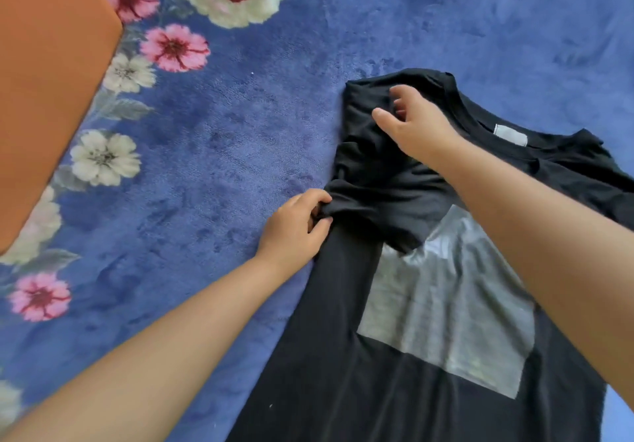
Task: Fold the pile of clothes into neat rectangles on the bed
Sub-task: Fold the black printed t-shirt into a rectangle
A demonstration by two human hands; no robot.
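T-shirt – one, black | hands – two: left hand pinches sleeve

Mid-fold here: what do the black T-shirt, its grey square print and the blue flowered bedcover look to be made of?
Black T-shirt: thin, soft knit, likely cotton jersey; matte, bunching into small creases where the left hand pinches it.
Grey square print: seemingly a printed film with a slight sheen, wrinkling with the cloth.
Blue flowered bedcover: plush fleece or velour, judging by its brushed, mottled nap.
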